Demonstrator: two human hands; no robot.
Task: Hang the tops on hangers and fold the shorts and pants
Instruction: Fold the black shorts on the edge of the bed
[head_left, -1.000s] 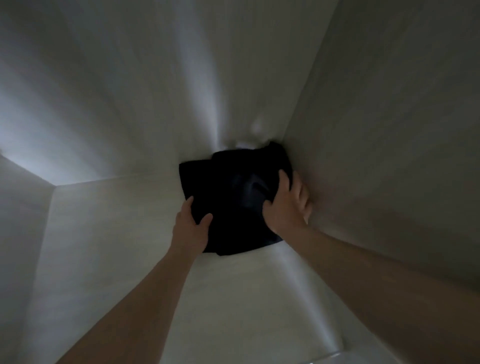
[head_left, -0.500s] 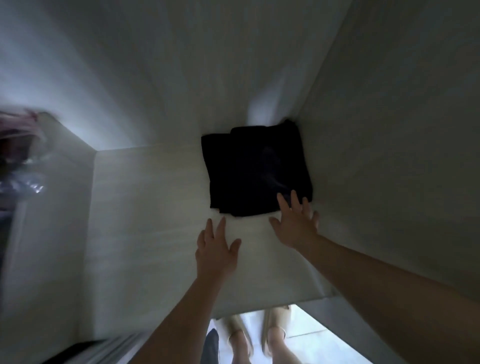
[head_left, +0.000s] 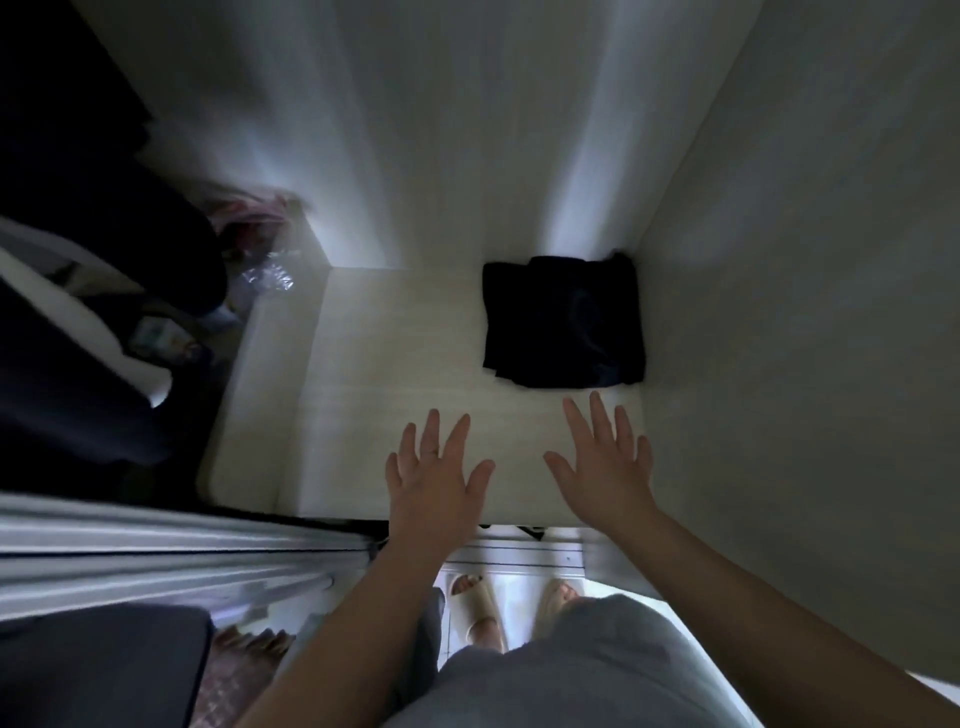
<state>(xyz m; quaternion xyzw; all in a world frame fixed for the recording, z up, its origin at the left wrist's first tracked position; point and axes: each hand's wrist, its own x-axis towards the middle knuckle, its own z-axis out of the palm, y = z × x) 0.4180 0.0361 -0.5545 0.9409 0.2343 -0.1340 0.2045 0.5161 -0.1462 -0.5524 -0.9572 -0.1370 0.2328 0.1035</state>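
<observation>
At the far left we see dark hanging garments (head_left: 78, 270), blurred, and just beside them a blurred heap of pink and clear plastic clutter (head_left: 260, 244); next comes the pale wooden shelf (head_left: 363, 364) inside the cupboard; over its front edge our left hand (head_left: 436, 478) is spread flat, palm down, fingers straight and apart, holding nothing, and we cannot tell whether it touches the wood; below, between our forearms, stand our feet in beige sandals (head_left: 475, 597); further right the folded black fabric garment (head_left: 563, 325) lies on the shelf in the back right corner, its right edge against the pale side wall (head_left: 805, 312); our right hand (head_left: 602, 467) is just in front of it, apart from it, fingers likewise straight and splayed, gripping nothing.
</observation>
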